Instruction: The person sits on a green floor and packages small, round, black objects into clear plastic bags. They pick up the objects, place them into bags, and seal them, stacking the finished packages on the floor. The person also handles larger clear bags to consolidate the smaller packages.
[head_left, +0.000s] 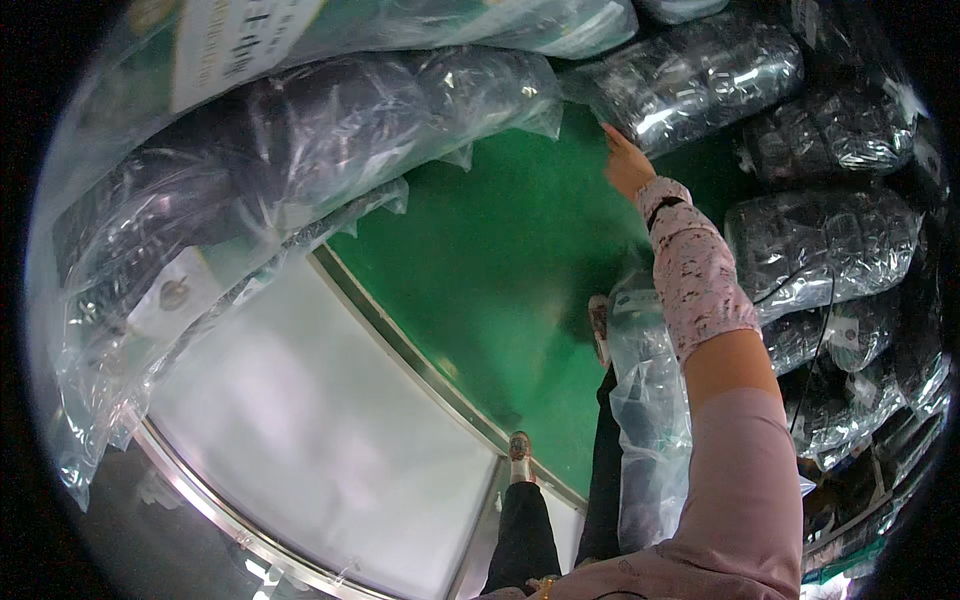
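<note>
My right arm reaches forward in a floral oversleeve (699, 277). My right hand (628, 161) is at the lower left end of a dark roll (690, 82) wrapped in clear, shiny plastic. One finger points to the loose plastic at that end; whether the hand grips it cannot be told. My left hand is out of view. Ahead and to the left lies a long plastic-bagged roll (337, 127), dark inside. By my right leg, a paler clear-plastic package (649, 420) stands or leans, partly behind my arm.
Several dark plastic-wrapped rolls (825, 240) are stacked along the right. A thin black cord (821, 337) hangs over them. Green floor (480, 247) lies ahead. At left is a frosted panel (322, 420) with a metal frame (405, 345). A larger bag with printing (465, 22) lies at the top.
</note>
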